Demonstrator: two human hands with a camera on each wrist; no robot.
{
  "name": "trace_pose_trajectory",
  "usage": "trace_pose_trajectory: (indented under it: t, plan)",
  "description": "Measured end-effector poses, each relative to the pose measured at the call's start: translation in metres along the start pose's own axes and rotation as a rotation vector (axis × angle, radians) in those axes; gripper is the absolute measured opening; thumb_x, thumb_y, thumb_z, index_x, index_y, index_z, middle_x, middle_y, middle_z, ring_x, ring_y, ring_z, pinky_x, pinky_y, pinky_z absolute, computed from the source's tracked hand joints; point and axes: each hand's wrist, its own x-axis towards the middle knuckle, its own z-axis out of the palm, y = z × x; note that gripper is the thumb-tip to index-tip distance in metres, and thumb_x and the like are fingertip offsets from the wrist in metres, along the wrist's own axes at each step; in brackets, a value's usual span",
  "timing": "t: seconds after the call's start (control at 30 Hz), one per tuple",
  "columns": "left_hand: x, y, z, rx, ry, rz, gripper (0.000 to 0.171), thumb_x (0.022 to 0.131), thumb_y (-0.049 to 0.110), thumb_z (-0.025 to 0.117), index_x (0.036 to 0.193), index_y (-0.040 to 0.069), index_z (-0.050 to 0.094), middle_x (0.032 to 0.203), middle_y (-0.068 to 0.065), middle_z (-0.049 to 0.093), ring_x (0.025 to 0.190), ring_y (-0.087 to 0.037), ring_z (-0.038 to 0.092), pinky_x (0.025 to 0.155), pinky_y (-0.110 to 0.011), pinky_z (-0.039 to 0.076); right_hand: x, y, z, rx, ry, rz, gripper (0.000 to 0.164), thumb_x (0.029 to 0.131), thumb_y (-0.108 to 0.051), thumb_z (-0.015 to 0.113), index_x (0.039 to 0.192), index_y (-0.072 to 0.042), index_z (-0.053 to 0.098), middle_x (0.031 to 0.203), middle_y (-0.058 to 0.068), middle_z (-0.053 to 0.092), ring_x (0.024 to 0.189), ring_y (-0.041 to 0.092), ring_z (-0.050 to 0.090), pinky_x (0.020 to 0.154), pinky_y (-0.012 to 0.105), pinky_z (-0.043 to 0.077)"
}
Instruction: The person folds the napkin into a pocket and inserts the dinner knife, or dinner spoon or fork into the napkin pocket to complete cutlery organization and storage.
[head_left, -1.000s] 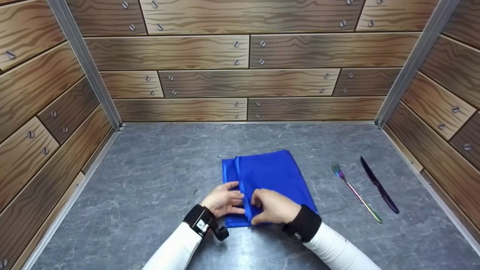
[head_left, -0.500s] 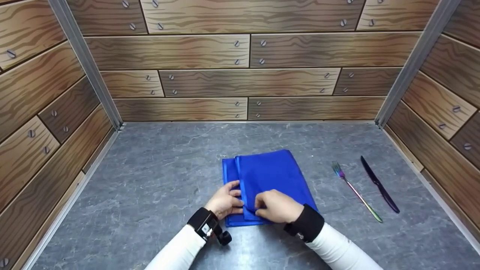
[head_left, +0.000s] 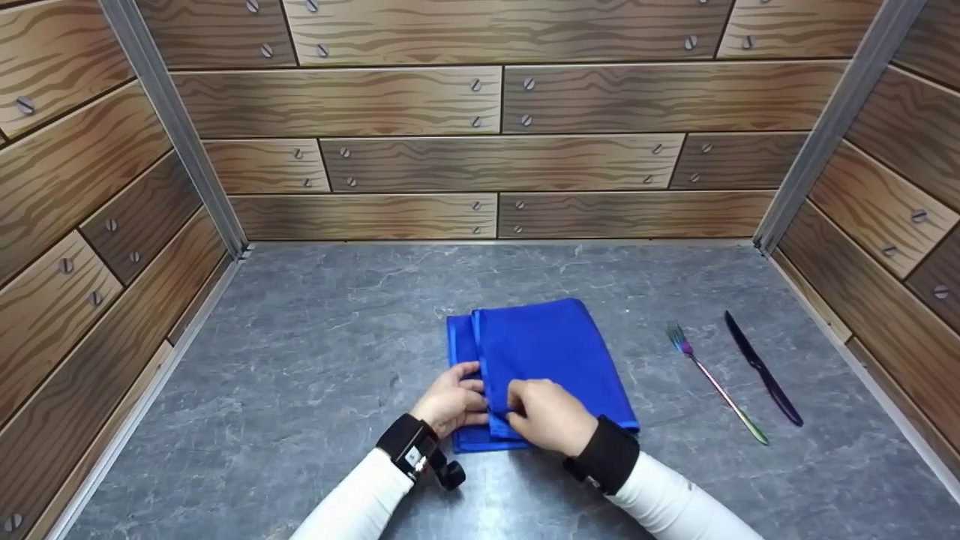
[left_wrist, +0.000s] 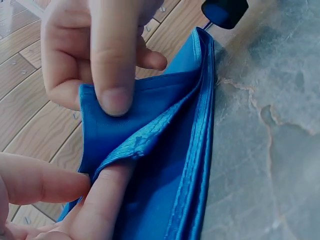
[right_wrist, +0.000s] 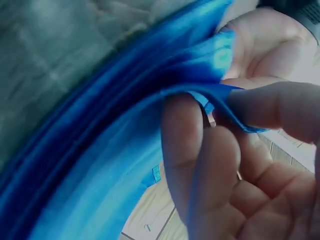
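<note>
At the lower centre of the head frame, misalignment of the folded blue cloth (head_left: 555, 352) is judged to be the main risk: the left edge of its upper layer is set back from that of the layer beneath, so an uneven fold would be fixed if the cloth were pressed flat as it lies. A crease may be formed if the near corner, seen lifted and buckled in the left wrist view, is released unevenly. The lower layers may be dragged askew if the upper one is pulled without the base being held down. The cloth is supported by the grey surface (head_left: 337, 337), its bulk being located above and to the right of the hands' fingertips. Its upper layer is pinched near the left edge by the right hand (head_left: 555, 416). The left hand (head_left: 450, 401) is positioned just beside it, over the exposed strip at left, with that edge touched by its fingers; whether cloth is gripped there cannot be told. The fork (head_left: 715, 384) and knife (head_left: 759, 365) are placed at the right, well apart from both hands.
</note>
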Motion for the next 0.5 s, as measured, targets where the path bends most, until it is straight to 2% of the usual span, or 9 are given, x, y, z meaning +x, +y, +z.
trace_pose_trajectory:
  t: [0.13,0.2,0.37,0.5]
  plan:
    - [0.0,0.001,0.0,0.003,0.015,-0.003,0.085,0.095,-0.024,0.052,0.176,-0.013,0.026,0.129,-0.016,0.074,0.096,-0.018,0.074,0.078,-0.029,0.069,-0.001,-0.001,0.002,-0.011,0.053,-0.04,0.029,0.089,-0.005,0.083,0.084,-0.017,0.058,0.076,-0.008,0.055,0.069,0.008,0.047,0.061,0.028,0.039]
    - [0.0,0.001,0.0,0.001,0.025,-0.005,0.079,0.1,-0.021,0.05,0.175,-0.013,0.027,0.128,-0.015,0.074,0.094,-0.017,0.074,0.079,-0.03,0.069,-0.001,0.002,0.006,-0.035,0.057,-0.065,0.03,0.089,-0.006,0.084,0.084,-0.019,0.058,0.077,-0.009,0.055,0.069,0.006,0.047,0.062,0.028,0.04]
    - [0.0,0.001,0.002,-0.009,0.049,-0.018,0.063,0.114,-0.008,0.051,0.173,-0.013,0.031,0.123,-0.014,0.071,0.092,-0.019,0.08,0.081,-0.034,0.072,-0.002,0.002,0.012,-0.042,0.009,-0.115,0.026,0.089,-0.008,0.089,0.086,-0.019,0.066,0.08,-0.009,0.061,0.073,0.001,0.049,0.065,0.025,0.045]
    - [-0.001,0.0,0.003,0.015,0.055,-0.002,0.072,0.109,-0.012,0.062,0.174,-0.014,0.03,0.125,-0.015,0.07,0.098,-0.02,0.078,0.084,-0.034,0.073,-0.005,-0.021,-0.006,0.023,-0.039,-0.145,0.03,0.088,-0.017,0.1,0.091,-0.014,0.07,0.082,-0.006,0.063,0.074,0.0,0.048,0.065,0.023,0.045]
